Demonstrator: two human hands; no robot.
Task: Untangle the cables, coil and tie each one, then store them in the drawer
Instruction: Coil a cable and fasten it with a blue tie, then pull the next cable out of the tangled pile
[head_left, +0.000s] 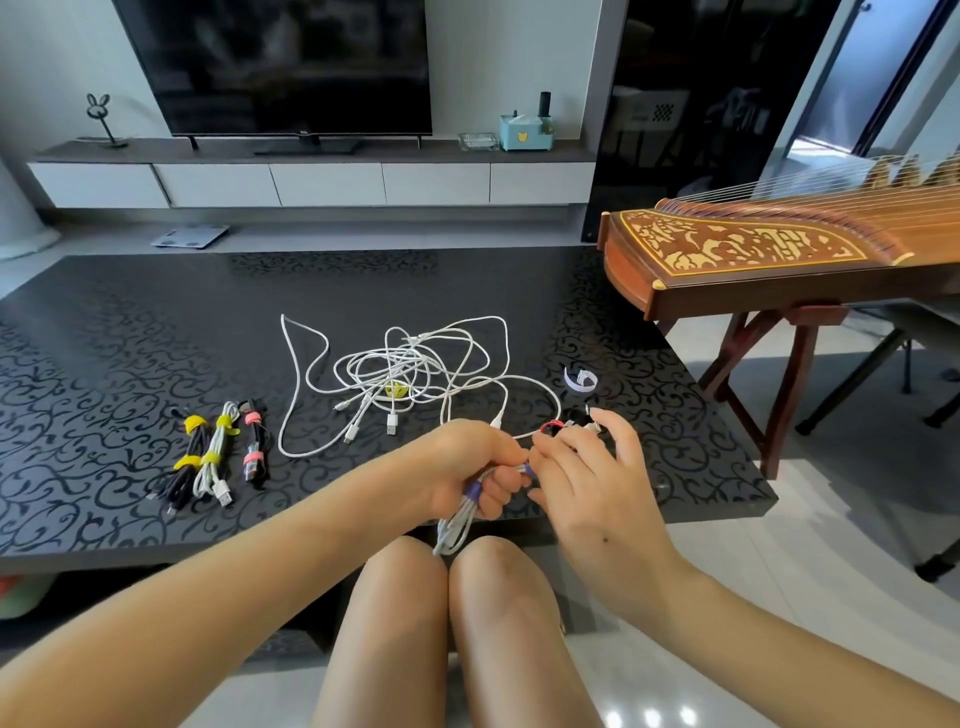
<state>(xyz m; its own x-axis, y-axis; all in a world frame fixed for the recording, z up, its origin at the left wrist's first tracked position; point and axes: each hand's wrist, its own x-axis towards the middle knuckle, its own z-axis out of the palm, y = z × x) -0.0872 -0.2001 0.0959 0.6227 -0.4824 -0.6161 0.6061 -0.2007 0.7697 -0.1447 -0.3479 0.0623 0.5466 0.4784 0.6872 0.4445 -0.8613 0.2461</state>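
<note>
Head view: left hand (467, 467) curls tight round a white cable (452, 530); right hand (597, 483) pinches its purple tie (528, 470). A tangle (410, 369) lies on the table (130, 338).

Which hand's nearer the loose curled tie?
Right. The right hand is just in front of the tie, apart from it; the left hand is farther left, gripping a coiled white cable.

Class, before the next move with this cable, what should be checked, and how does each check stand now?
1. Left hand grips the white coil: ok.
2. Purple tie wrapped round coil: ok.
3. Second tie at right hand fastened: cannot tell.
4. Coil free of the tangle: cannot tell.
5. Spare tie on the table: ok.
6. Every cable tied: not ok.
</note>
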